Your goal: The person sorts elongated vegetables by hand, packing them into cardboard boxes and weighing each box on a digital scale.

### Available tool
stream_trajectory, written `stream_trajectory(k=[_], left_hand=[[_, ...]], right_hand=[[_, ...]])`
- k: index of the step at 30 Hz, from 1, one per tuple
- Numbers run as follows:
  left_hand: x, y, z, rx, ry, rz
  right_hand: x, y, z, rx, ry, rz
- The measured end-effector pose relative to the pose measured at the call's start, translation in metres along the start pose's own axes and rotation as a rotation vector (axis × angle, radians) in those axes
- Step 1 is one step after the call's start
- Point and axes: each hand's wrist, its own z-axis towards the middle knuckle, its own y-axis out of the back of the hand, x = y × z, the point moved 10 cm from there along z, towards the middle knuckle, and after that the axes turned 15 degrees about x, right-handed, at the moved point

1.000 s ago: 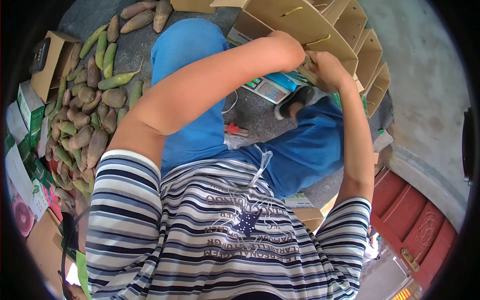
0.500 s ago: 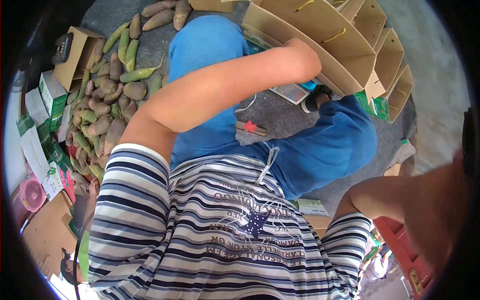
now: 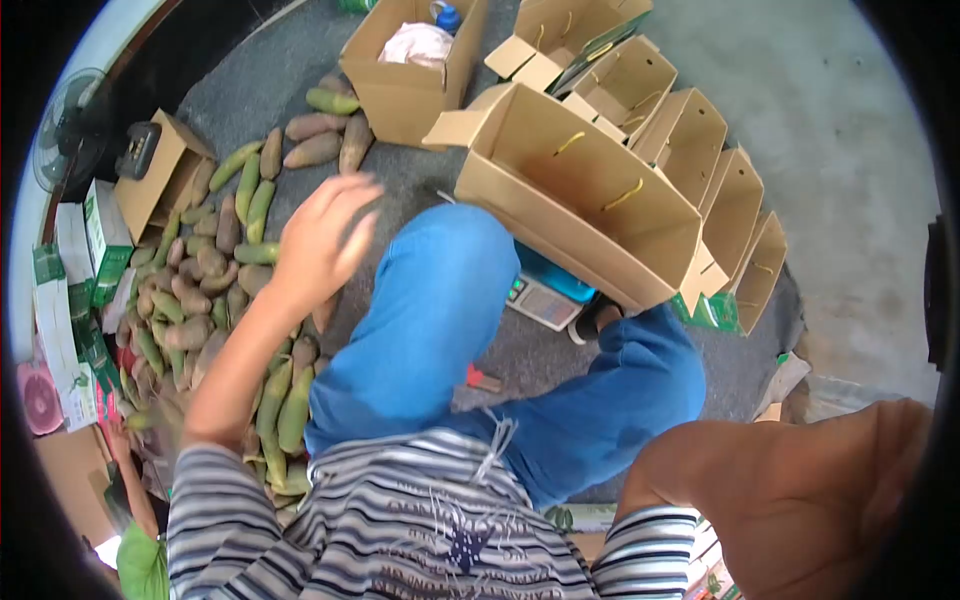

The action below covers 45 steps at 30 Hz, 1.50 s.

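My left hand (image 3: 328, 235) is raised beside my bent knee, near the edge of a pile of long green and brownish-purple vegetables (image 3: 190, 300). Its fingers are stretched and slightly blurred, with nothing in them. To the right of the knee, a large cardboard box (image 3: 590, 205) with yellow cord handles rests on a digital scale (image 3: 545, 302) with a blue top. My right arm (image 3: 760, 480) is bent close to the camera at the lower right; its fingers cannot be made out.
Several open cardboard boxes (image 3: 688, 135) stand in a row behind the scale. Another box (image 3: 410, 95) holds a white cloth and a blue-capped item. A red object (image 3: 474, 376) lies between my legs. At the lower left is another person's arm (image 3: 130, 475).
My left arm, which reached over to the large box with its hand hidden, has swung left to the vegetables; the hand now shows. The view has shifted, revealing more boxes.
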Motion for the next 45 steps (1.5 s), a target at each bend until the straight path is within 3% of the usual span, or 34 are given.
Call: stream_trajectory(k=[3,9,13,16,19,23,25,27,29,31,34,38,40,42,43,44,45], left_hand=[[0.089,-0.035,-0.066,0.186,0.269,0.09],[0.238,-0.108,-0.265,0.56,0.913,0.214],[0.268,-0.136,-0.389,0.947,1.203,0.239],[0.257,-0.157,-0.449,1.279,1.17,0.205],[0.238,-0.143,-0.447,1.178,1.25,0.351],[0.262,-0.16,-0.48,1.183,1.267,0.472],[0.267,-0.162,-0.481,1.143,1.308,0.44],[0.253,-0.157,-0.466,1.152,1.236,0.412],[0.237,-0.154,-0.443,1.151,1.223,0.404],[0.226,-0.158,-0.416,1.122,1.155,0.422],[0.237,-0.173,-0.382,0.919,1.095,0.204],[0.209,-0.134,-0.265,0.419,0.654,0.018],[0.203,-0.107,-0.213,0.228,0.646,-0.288],[0.147,-0.057,-0.13,0.021,0.558,-0.368],[0.119,-0.029,-0.095,-0.081,0.431,-0.271],[0.097,-0.009,-0.068,-0.227,0.331,-0.464],[0.061,0.018,-0.04,-0.323,0.197,-0.452]], right_hand=[[-0.008,-0.014,-0.003,0.003,-0.038,0.014],[-0.011,-0.033,0.0,0.029,-0.056,0.077],[-0.036,-0.062,0.01,0.106,-0.169,0.099],[-0.072,-0.097,0.006,0.193,-0.314,0.086],[-0.139,-0.143,-0.032,0.361,-0.651,0.195],[-0.211,-0.187,-0.111,0.827,-0.836,0.113],[-0.214,-0.203,-0.143,1.098,-0.893,0.14],[-0.216,-0.213,-0.169,1.268,-0.775,0.097],[-0.219,-0.213,-0.187,1.291,-0.703,-0.007],[-0.223,-0.225,-0.199,1.447,-0.755,0.002],[-0.225,-0.229,-0.2,1.406,-0.708,0.032],[-0.223,-0.228,-0.193,1.355,-0.655,0.023],[-0.223,-0.229,-0.198,1.377,-0.656,0.012],[-0.223,-0.231,-0.201,1.41,-0.684,-0.007],[-0.223,-0.231,-0.2,1.434,-0.709,-0.018],[-0.224,-0.23,-0.202,1.459,-0.73,-0.028],[-0.223,-0.229,-0.202,1.462,-0.738,-0.029]])
